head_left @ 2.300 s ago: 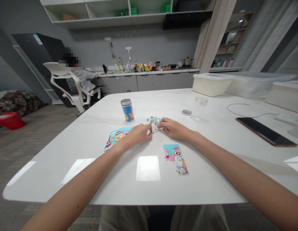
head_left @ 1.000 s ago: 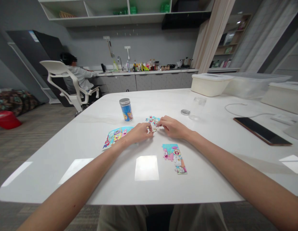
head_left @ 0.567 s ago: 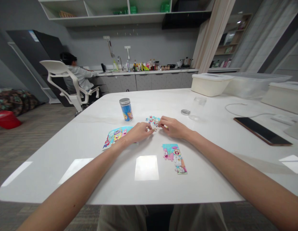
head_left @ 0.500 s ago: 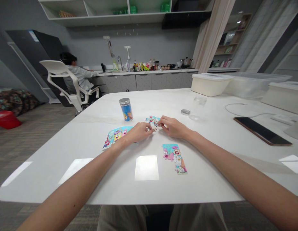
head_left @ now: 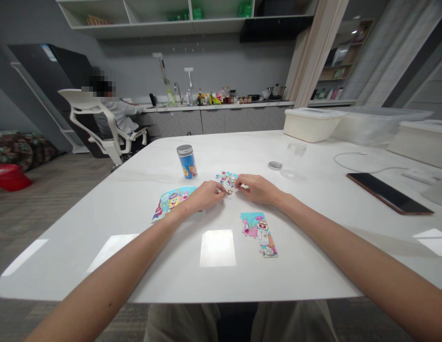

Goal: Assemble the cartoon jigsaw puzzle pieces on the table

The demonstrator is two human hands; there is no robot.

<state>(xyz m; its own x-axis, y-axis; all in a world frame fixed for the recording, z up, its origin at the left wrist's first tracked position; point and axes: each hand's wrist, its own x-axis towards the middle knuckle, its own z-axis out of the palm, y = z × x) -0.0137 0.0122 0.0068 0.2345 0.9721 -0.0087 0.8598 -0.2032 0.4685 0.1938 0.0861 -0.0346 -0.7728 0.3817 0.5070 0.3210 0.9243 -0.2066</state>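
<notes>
A small heap of loose jigsaw puzzle pieces [head_left: 226, 177] lies mid-table, just beyond my hands. My left hand [head_left: 209, 194] is closed in a pinch on a puzzle piece [head_left: 228, 192] at the heap's near edge. Beside it, my right hand [head_left: 255, 188] has its fingers curled together at the heap's right side; whatever they grip is hidden. A joined section of puzzle [head_left: 264, 236] with a pink starfish figure lies in front of my right hand. Under my left forearm, partly covered, is a colourful cartoon picture sheet [head_left: 171, 199].
A blue cartoon jar [head_left: 187, 164] with a metal lid stands behind my left hand. To the right are a clear jar [head_left: 293, 161], a loose lid [head_left: 275, 166] and a phone [head_left: 388, 193]. White bins [head_left: 312, 126] line the back right. A person sits on a white chair [head_left: 110, 128].
My right hand's fingers have curled in slightly at the heap. My left fingers have drawn a little closer together around the piece. The puzzle section and jars stay put.
</notes>
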